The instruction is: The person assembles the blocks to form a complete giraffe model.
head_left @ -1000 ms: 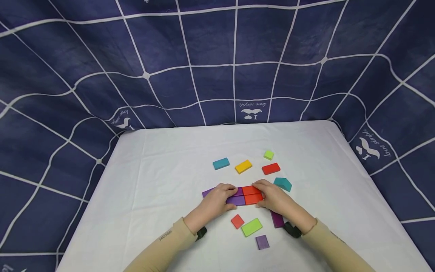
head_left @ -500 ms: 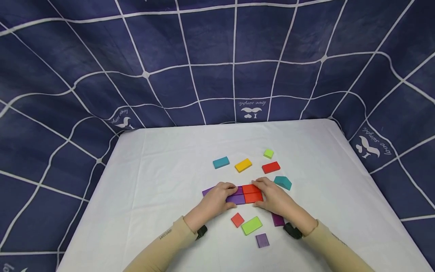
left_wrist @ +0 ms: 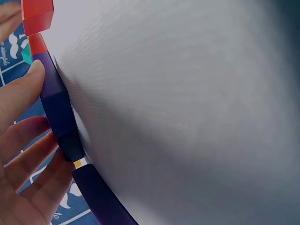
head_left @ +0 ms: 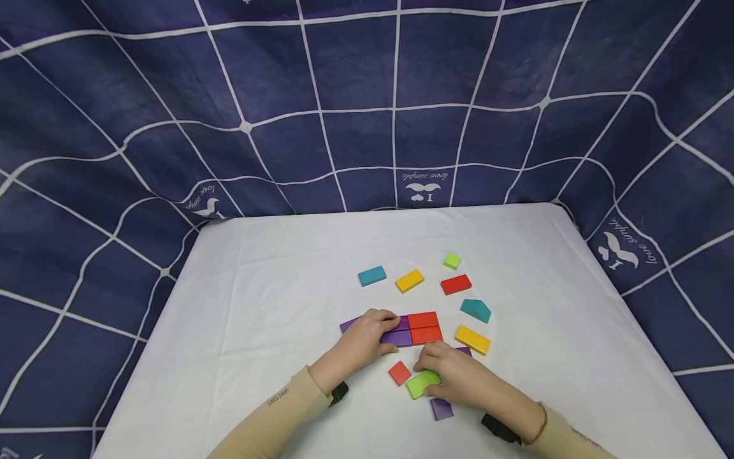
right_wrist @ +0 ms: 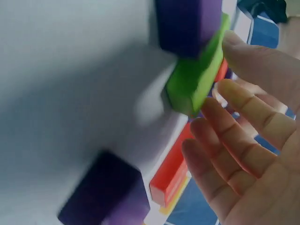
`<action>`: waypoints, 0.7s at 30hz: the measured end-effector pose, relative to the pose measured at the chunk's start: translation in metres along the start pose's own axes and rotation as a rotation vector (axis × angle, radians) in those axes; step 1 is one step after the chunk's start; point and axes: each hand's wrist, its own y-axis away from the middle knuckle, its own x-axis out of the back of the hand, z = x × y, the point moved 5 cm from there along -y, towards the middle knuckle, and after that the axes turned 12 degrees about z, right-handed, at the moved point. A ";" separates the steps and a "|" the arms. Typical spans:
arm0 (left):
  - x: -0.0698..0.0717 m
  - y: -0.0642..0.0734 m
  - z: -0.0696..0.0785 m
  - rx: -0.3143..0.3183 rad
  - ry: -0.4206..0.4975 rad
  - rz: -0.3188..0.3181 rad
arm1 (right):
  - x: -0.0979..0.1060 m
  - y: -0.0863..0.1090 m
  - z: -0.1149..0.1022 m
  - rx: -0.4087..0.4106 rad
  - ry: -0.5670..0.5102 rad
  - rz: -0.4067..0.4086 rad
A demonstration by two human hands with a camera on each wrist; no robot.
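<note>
My left hand (head_left: 360,339) holds the row of purple blocks (head_left: 399,338), thumb on the near side and fingers along the far side. Two red-orange blocks (head_left: 425,335) lie flush against the row's right end. In the left wrist view, the thumb presses a dark purple block (left_wrist: 57,96) in that row. My right hand (head_left: 457,375) hovers low over a lime-green block (head_left: 418,386), its thumb and fingers spread around it. The right wrist view shows the thumb tip right at the green block (right_wrist: 185,89) and the other fingers loosely extended beside it.
Near the right hand lie a small red block (head_left: 399,373), a small purple block (head_left: 441,410), a partly covered purple block (head_left: 465,350) and a yellow block (head_left: 473,340). Behind are teal (head_left: 475,310), red (head_left: 456,285), yellow (head_left: 410,281), blue (head_left: 372,276) and small green (head_left: 452,261) blocks.
My right hand has left the red-orange blocks and moved toward me, to the lime-green block. A yellow block at the right has come into sight. The left hand stays put.
</note>
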 end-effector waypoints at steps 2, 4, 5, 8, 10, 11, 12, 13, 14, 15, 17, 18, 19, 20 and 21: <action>0.001 0.000 0.000 -0.001 0.000 -0.001 | -0.004 0.001 -0.002 0.012 0.002 -0.019; 0.001 0.000 0.000 -0.004 0.000 -0.002 | -0.007 0.002 -0.002 0.010 0.007 -0.032; 0.001 0.000 0.001 -0.006 0.000 -0.001 | -0.008 0.003 -0.002 0.005 0.010 -0.038; 0.002 0.000 0.001 -0.017 -0.001 0.006 | -0.009 0.003 -0.003 -0.008 0.013 -0.045; 0.002 0.000 0.001 -0.021 -0.002 0.013 | -0.009 0.004 -0.003 -0.023 0.018 -0.044; 0.002 0.000 0.001 -0.021 -0.001 0.013 | -0.009 0.004 -0.004 -0.031 0.020 -0.042; 0.001 0.000 0.001 -0.019 -0.004 0.012 | -0.009 0.005 -0.004 -0.042 0.023 -0.040; 0.001 0.001 0.000 -0.018 -0.007 0.011 | -0.009 0.005 -0.003 -0.054 0.028 -0.036; 0.000 0.001 0.000 -0.017 -0.011 0.009 | -0.009 0.006 -0.003 -0.068 0.034 -0.033; -0.001 0.001 0.000 -0.016 -0.014 0.006 | -0.008 0.007 -0.003 -0.085 0.036 -0.029; -0.001 0.001 0.000 -0.016 -0.020 0.000 | -0.008 0.009 -0.001 -0.120 0.043 -0.016; -0.002 0.001 0.000 -0.016 -0.022 -0.001 | -0.008 0.010 0.000 -0.142 0.047 -0.009; -0.002 0.001 0.000 -0.018 -0.022 0.000 | -0.007 0.011 0.001 -0.162 0.051 -0.002; -0.001 0.001 0.000 -0.018 -0.019 0.001 | -0.007 0.011 0.002 -0.184 0.055 0.006; -0.001 0.001 0.000 -0.016 -0.017 0.000 | -0.006 0.012 0.004 -0.210 0.059 0.011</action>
